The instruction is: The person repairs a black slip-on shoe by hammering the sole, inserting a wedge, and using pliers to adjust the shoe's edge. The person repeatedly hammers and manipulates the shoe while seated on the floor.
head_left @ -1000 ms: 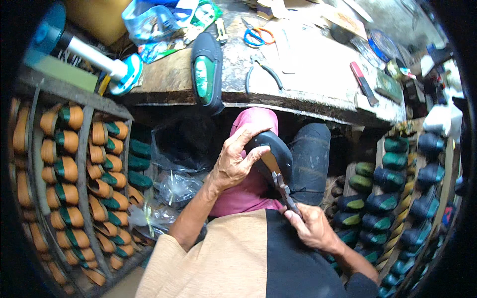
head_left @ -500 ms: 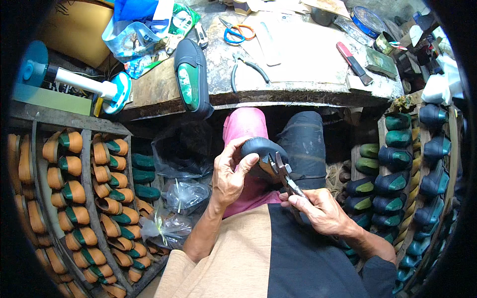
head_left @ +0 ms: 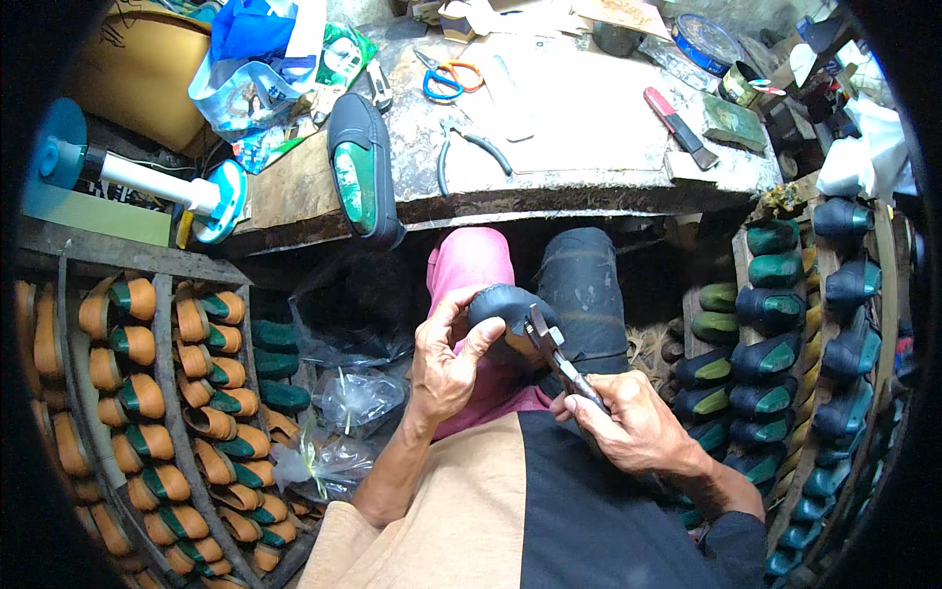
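Above my lap, my left hand [head_left: 446, 361] is closed round a dark shoe [head_left: 510, 302], its thumb over the near side. Much of the shoe is hidden by that hand and the tool. My right hand [head_left: 636, 417] is wrapped round the handles of metal pincers [head_left: 561, 361]. Their jaws are at the shoe's right edge; whether they bite the material I cannot tell. A dark loafer [head_left: 361, 187] with a green insole lies on the workbench's front edge, beyond my left hand.
The worn workbench [head_left: 608, 187] holds dark-handled pliers [head_left: 471, 147], scissors [head_left: 446, 80] with orange and blue handles, and a red-handled blade [head_left: 680, 128]. Wooden racks [head_left: 167, 324] of tan and green shoes stand left; dark shoes [head_left: 775, 309] fill racks at right. Plastic bags [head_left: 361, 398] lie beside my left arm.
The view has shifted slightly. The pincers' jaws, visibly apart before, now look closer together at the shoe's edge. Both hands keep their holds.
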Motion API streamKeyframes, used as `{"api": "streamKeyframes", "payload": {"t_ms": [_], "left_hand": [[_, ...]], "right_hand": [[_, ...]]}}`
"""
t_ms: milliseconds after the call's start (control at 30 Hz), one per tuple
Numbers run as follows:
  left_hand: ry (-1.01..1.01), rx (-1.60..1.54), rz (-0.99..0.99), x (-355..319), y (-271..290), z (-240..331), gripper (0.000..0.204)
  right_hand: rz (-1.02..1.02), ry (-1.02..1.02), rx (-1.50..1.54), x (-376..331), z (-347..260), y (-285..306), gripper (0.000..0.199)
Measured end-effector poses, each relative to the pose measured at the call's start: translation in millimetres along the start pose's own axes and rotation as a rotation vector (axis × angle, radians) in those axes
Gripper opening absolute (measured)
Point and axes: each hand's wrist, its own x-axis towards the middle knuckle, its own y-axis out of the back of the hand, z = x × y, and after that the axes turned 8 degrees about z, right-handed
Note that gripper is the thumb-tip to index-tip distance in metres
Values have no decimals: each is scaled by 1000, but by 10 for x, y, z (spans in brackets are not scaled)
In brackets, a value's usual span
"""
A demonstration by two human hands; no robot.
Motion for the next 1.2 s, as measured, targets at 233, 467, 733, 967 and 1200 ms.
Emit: {"api": "streamKeyframes", "payload": {"t_ms": [233,467,733,967,1200], "left_hand": [[95,-74,-43,-34,61,1,46],[85,-69,-110,-18,32,53,53],[229,-142,-147,157,40,32,50],[204,-166,-174,332,-29,41,50],[163,301,39,298,-435,156,42]], "right_hand": [[-62,111,-167,71,-54,116,34],[85,118,-114,-202,144,-209,28],[271,187,-185,-129,476,-697,18],[299,209,-267,9,616,-741,23],[344,265,-310,32,631,-818,25]]}}
